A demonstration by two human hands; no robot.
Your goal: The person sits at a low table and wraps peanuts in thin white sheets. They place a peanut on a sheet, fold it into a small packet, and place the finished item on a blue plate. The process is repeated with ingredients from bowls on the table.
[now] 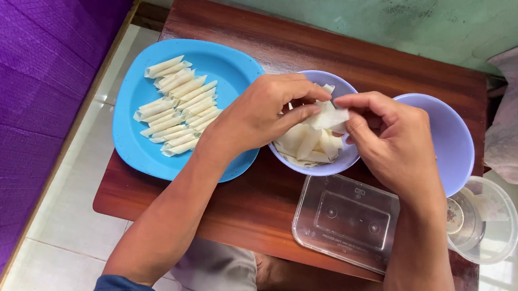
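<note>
Now, hands: left hand and right hand both pinch one white wrapper piece.
Wrapper piece: held just above the middle lilac bowl, which holds more white pieces.
Blue plate: left of that bowl, carrying rows of rolled white sticks.
Other lilac bowl: behind the right hand.
Clear plastic lid: on the wooden bench, near its front edge.

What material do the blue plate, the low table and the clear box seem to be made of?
Blue plate: probably plastic, smooth and evenly coloured with a soft sheen.
Low table: looks like wood, reddish-brown with visible grain and a glossy coat.
Clear box: likely thin plastic, see-through with moulded ridges.
</note>
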